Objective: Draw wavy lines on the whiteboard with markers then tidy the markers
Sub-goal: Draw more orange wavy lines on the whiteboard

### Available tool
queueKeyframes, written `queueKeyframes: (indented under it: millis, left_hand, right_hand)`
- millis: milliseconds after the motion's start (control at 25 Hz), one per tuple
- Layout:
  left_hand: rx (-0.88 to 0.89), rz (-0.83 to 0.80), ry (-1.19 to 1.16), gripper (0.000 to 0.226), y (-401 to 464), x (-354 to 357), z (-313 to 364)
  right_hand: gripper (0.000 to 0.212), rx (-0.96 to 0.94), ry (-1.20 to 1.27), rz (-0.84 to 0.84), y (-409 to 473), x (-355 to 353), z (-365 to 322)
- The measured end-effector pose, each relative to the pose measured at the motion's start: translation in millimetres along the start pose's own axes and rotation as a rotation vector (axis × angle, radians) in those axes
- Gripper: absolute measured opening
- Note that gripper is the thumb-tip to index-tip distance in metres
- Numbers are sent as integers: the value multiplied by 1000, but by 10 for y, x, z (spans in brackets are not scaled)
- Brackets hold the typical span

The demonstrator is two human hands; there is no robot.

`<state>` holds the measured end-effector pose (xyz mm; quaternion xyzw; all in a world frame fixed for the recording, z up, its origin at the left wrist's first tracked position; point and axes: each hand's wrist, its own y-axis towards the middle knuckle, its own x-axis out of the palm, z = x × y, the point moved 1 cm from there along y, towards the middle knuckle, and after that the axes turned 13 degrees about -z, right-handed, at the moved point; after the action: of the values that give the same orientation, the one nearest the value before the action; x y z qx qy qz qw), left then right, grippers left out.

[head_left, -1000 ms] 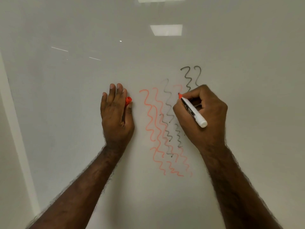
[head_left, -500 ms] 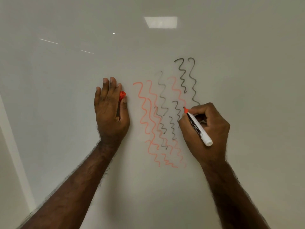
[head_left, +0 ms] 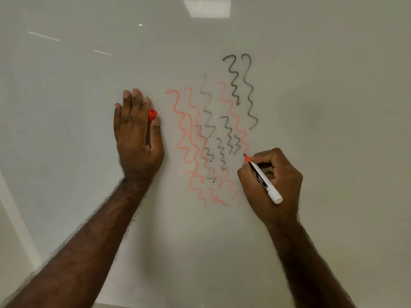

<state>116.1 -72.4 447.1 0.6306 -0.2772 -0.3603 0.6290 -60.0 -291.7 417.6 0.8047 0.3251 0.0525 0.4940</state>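
Pinching the light, stiff marker (head_left: 263,179) low on its barrel, the right hand (head_left: 273,185) draws; the left hand (head_left: 136,134) holds its cap (head_left: 152,115) beside the wavy lines (head_left: 211,141).

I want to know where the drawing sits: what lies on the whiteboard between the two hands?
In the head view, orange wavy lines and black wavy lines fill the whiteboard between the left hand and right hand.

I see two bare forearms reaching up toward the whiteboard (head_left: 66,152), both covered in fine dark hair, with no sleeves on what shows of them. The left hand (head_left: 136,138), nearer the whiteboard's left edge, shows short, pale nails. The right hand (head_left: 273,185) shows prominent knuckles.
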Motion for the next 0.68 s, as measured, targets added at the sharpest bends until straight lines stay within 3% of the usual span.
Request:
queueKeyframes:
  millis: [440,680]
  left_hand:
    - [5,-45,11,40,-96,6,7]
    - [9,-51,16,41,-120,-1,16]
  right_hand:
    - [14,-92,-6,-70,-216,118,52]
    - [14,16,36,-52,-303,73,141]
